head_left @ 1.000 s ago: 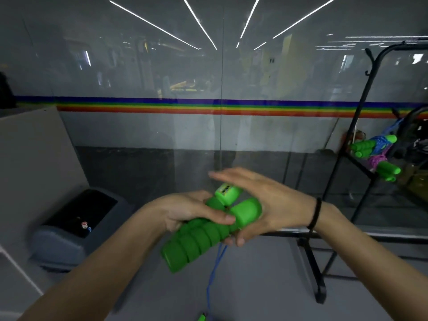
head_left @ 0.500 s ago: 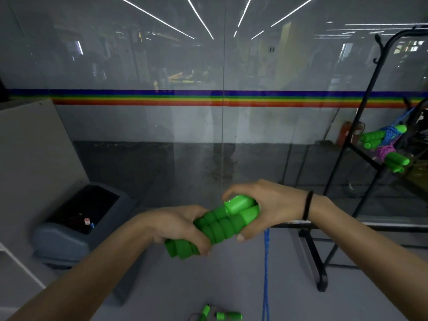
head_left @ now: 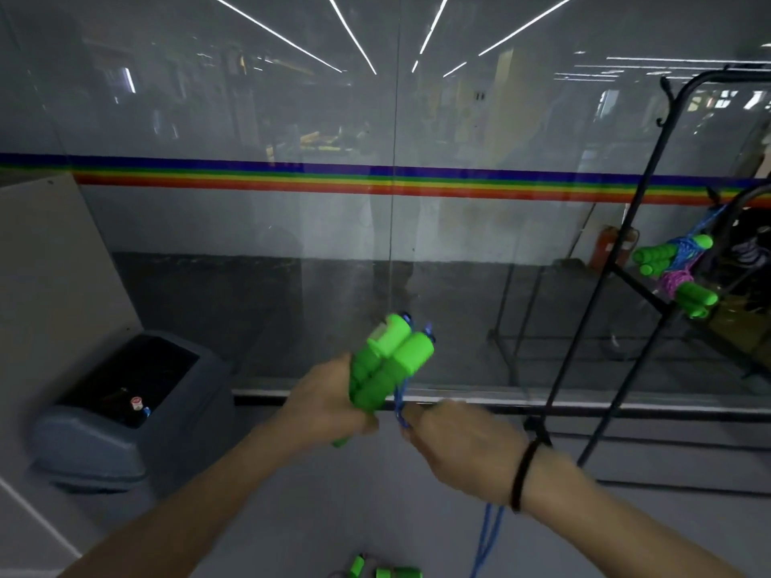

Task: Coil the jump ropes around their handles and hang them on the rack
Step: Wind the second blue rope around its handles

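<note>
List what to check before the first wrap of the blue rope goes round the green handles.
1. The green handles sit paired, caps level, gripped in the left hand: ok.
2. The right hand pinches the blue rope just below the handles: ok, though blurred.
3. Slack hangs free of knots: cannot tell; it leaves the frame at the bottom.
4. No wraps on the handles yet, so the count starts from zero: ok.
5. The rack has a bare hook: ok, the top one; two coiled ropes hang lower.
6. Floor underfoot clear: not ok; a spare rope with green handles lies there.
</note>
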`<state>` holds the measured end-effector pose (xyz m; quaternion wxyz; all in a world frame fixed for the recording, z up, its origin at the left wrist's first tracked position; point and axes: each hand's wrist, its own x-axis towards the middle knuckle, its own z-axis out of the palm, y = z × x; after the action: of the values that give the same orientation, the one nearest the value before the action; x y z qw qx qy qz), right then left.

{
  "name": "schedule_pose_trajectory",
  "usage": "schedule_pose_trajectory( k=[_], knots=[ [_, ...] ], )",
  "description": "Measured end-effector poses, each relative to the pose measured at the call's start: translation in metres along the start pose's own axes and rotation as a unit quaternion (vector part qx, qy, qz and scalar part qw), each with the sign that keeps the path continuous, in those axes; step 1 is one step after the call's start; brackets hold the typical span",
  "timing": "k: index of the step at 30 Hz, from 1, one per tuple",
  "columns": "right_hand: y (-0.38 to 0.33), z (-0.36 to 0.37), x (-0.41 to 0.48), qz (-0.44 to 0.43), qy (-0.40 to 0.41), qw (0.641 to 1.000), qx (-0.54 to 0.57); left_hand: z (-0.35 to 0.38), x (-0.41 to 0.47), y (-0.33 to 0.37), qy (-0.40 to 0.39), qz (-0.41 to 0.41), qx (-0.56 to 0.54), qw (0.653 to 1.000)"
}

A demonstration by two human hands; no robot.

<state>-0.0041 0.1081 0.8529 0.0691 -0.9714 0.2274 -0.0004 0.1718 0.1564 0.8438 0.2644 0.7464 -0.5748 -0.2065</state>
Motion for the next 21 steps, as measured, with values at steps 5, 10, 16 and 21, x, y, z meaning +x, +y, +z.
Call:
schedule_pose_trajectory(
  k=[5, 10, 16, 21],
  knots=[
    [0.033, -0.062, 0.013, -0.071, -0.072, 0.99, 0.101, 0.02, -0.019, 0.011, -0.049, 0.277, 0.317, 0.906],
    [0.048, -0.025, 0.006, 0.032, 0.048, 0.806, 0.589, -0.019, -0.022, 0.017, -0.013, 0.291, 0.125, 0.948],
    [0.014, 0.018, 0.012, 0.12, 0.107, 0.836, 0.524, -0.01, -0.007, 0.004, 0.103, 0.112, -0.108, 0.983],
    [-0.005, -0.015, -0.007, 0.029, 0.046, 0.995, 0.085, -0.005, -0.004, 0.007, 0.132, 0.047, 0.089, 0.986]
  ],
)
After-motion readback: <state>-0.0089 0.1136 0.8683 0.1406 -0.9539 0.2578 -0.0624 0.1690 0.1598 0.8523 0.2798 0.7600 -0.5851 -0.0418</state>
